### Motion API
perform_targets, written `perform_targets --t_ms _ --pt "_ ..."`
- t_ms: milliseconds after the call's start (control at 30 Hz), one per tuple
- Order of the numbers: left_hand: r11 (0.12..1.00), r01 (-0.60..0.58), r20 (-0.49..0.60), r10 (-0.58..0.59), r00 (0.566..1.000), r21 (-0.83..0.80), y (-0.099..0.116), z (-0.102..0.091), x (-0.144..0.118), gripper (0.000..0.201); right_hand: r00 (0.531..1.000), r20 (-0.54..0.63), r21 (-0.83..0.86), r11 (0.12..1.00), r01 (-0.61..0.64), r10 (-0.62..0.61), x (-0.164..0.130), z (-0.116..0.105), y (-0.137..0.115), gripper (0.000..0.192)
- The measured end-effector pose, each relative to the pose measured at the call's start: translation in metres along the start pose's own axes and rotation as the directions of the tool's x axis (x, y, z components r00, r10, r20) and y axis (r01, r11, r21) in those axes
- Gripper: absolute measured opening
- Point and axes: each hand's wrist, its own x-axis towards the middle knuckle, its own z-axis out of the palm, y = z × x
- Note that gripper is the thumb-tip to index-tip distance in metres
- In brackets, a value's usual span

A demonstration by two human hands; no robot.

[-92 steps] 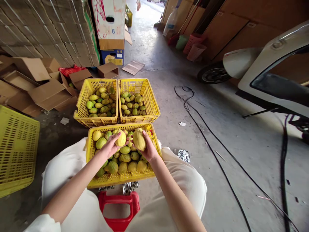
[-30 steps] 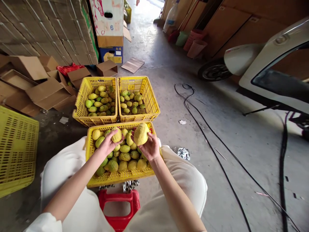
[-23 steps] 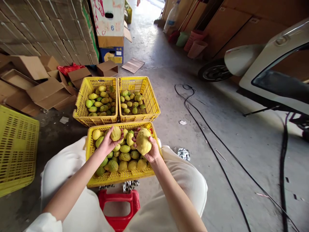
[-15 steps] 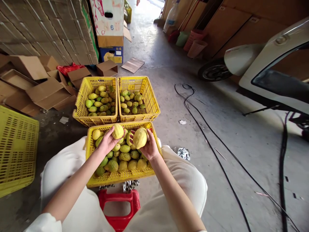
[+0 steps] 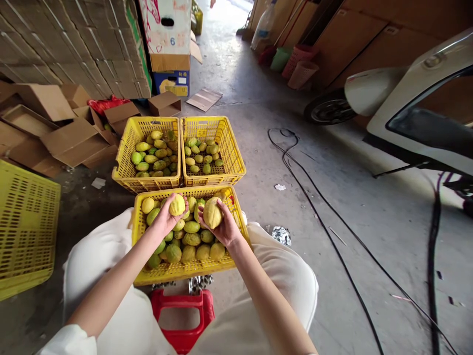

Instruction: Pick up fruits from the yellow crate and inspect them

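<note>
Nearest the camera, a red plastic stool point(image 5: 182, 315) shows between the person's knees, which are covered in white cloth. Just beyond it sits the near yellow slatted plastic crate point(image 5: 137, 231), heaped with green and yellow fruit.

Over this crate both hands are raised. The left hand point(image 5: 165, 220) holds a small round pale-yellow fruit point(image 5: 177, 204), its fingers wrapped around it from below. The right hand point(image 5: 222, 228) grips a larger oval yellow fruit point(image 5: 212, 213) with a rough, mottled skin, fingers closed about its lower half. Half a second ago this larger fruit stood a little higher and lay turned more sideways; now it has been lowered slightly and rotated in the palm, so another face shows. The left hand's fruit has also dipped a little and sits nearer the heap. It looks as though both fruits are being turned over for inspection, neither yet released.

Farther on, two more yellow crates stand side by side on the concrete floor point(image 5: 332, 207): the far left crate point(image 5: 123, 167) with larger fruit, the far right crate point(image 5: 232, 158) with smaller ones. Beyond lie flattened brown cardboard boxes point(image 5: 70, 138) and, at right, black cables point(image 5: 314, 207).
</note>
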Motion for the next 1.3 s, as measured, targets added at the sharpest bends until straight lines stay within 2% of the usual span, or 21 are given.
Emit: perform_targets --t_ms 100,200,233,333,500,667,733,833,900,1100,1300 --pt "1.0 -0.003 0.038 0.004 0.999 -0.025 0.003 0.003 -0.002 0.026 0.994 0.083 0.034 0.997 0.068 -0.07 -0.002 0.003 -0.004 0.029" --pt "0.995 -0.051 0.098 0.042 0.994 0.085 0.003 0.0 -0.001 0.013 0.973 0.163 0.052 0.986 0.156 -0.163 -0.005 0.006 -0.006 0.036" --pt "0.99 -0.066 0.102 0.053 0.993 0.126 0.003 -0.002 0.0 0.01 0.968 0.166 0.054 0.982 0.18 -0.187 -0.005 0.006 -0.007 0.039" --pt "0.98 -0.064 0.086 0.048 0.995 0.186 -0.002 -0.007 0.002 0.021 0.967 0.132 0.065 0.975 0.212 -0.219 -0.005 0.003 -0.006 0.043" --pt "0.981 0.004 0.083 -0.021 0.996 0.194 -0.006 -0.004 0.001 0.021 0.98 0.092 -0.014 0.984 0.179 -0.177 -0.001 -0.002 -0.002 0.042" --pt "0.976 0.077 -0.054 -0.067 0.996 0.203 -0.005 0.0 0.0 0.004 0.987 0.067 -0.078 0.985 0.152 -0.147 -0.002 0.002 0.002 0.034" --pt "0.989 0.066 -0.076 -0.056 0.996 0.132 -0.002 0.001 0.0 0.015 0.987 0.116 -0.046 0.992 0.115 -0.109 -0.004 0.005 0.001 0.034" --pt "0.999 0.021 -0.029 -0.02 0.999 0.04 0.001 0.0 0.001 0.026 0.975 0.195 -0.016 0.994 0.109 -0.104 -0.008 0.008 -0.002 0.035" --pt "0.999 -0.008 0.007 0.007 1.0 0.041 0.002 -0.002 0.003 0.026 0.969 0.207 -0.023 0.99 0.14 -0.132 -0.01 0.009 -0.003 0.035" --pt "0.988 -0.033 -0.005 0.034 0.999 0.152 -0.001 -0.006 0.003 0.009 0.975 0.187 0.014 0.992 0.122 -0.123 -0.009 0.005 0.0 0.037" --pt "0.989 0.016 0.043 -0.022 0.999 0.145 -0.002 -0.003 -0.001 0.014 0.988 0.116 -0.009 0.995 0.104 -0.102 -0.011 0.007 0.002 0.036"
